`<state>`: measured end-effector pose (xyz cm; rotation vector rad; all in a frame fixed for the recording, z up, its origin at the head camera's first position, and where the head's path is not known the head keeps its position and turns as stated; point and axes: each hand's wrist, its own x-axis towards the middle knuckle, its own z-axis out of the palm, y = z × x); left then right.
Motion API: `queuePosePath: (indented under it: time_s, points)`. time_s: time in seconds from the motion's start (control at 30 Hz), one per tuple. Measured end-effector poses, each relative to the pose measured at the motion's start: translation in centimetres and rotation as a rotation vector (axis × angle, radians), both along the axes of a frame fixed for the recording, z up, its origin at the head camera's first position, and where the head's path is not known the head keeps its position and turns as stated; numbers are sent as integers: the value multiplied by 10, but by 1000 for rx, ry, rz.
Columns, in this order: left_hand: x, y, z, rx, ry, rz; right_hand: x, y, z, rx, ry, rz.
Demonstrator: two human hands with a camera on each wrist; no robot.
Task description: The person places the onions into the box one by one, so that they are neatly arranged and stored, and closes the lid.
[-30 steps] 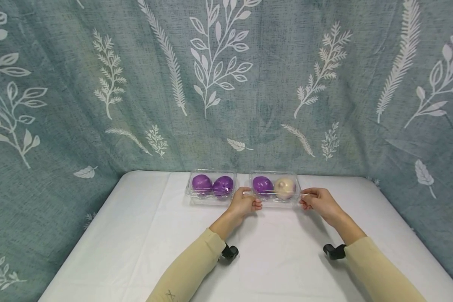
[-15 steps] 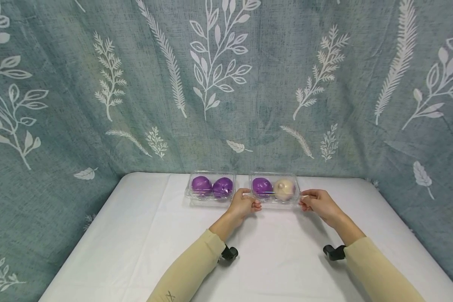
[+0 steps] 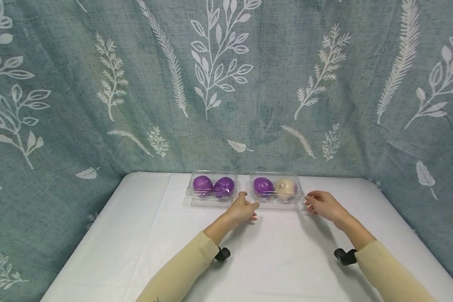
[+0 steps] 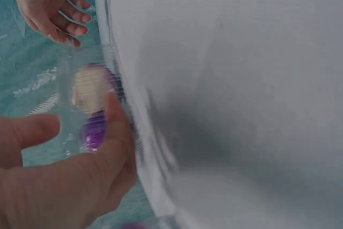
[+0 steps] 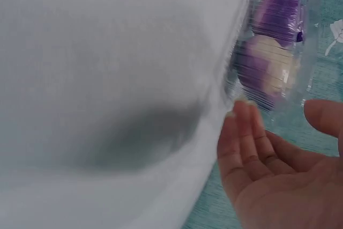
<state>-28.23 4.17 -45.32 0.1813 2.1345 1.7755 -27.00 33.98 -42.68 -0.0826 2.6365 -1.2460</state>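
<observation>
In the head view a clear plastic clamshell box [image 3: 274, 205] stands near the table's back edge. Inside it are a round purple item [image 3: 263, 186] and a cream-and-purple one [image 3: 285, 188], perhaps vegetables; their kind is unclear. My left hand [image 3: 242, 209] is just off the box's left front corner, thumb and fingers spread, holding nothing. At the right end is my right hand [image 3: 325, 206], its fingertips close to the side wall. The right wrist view shows this hand [image 5: 278, 170] with extended fingers and nothing in its grasp.
A second clear clamshell box [image 3: 210, 202] stands to the left with two purple round items inside. White cloth covers the table [image 3: 279, 260]. A patterned blue-green curtain [image 3: 272, 105] hangs right behind the back edge and along both sides.
Both hands have let go of the right-hand box's ends and drawn slightly away, toward the front. Their fingers have spread. The boxes stay in place.
</observation>
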Motion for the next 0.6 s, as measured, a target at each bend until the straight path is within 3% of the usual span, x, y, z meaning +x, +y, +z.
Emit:
queuePosePath:
  time_s: [0.13,0.33,0.47,0.6]
  points:
    - [17,-15,10,-216,139,-83,11,4,14,171,71,65]
    - [40,-50,30,-368,439,-170,16,14,31,319,282,87]
    - [46,-80,38,-440,661,-122,12,25,38,390,376,96]
    - [43,-112,41,-526,876,-36,9,43,42,459,377,102]
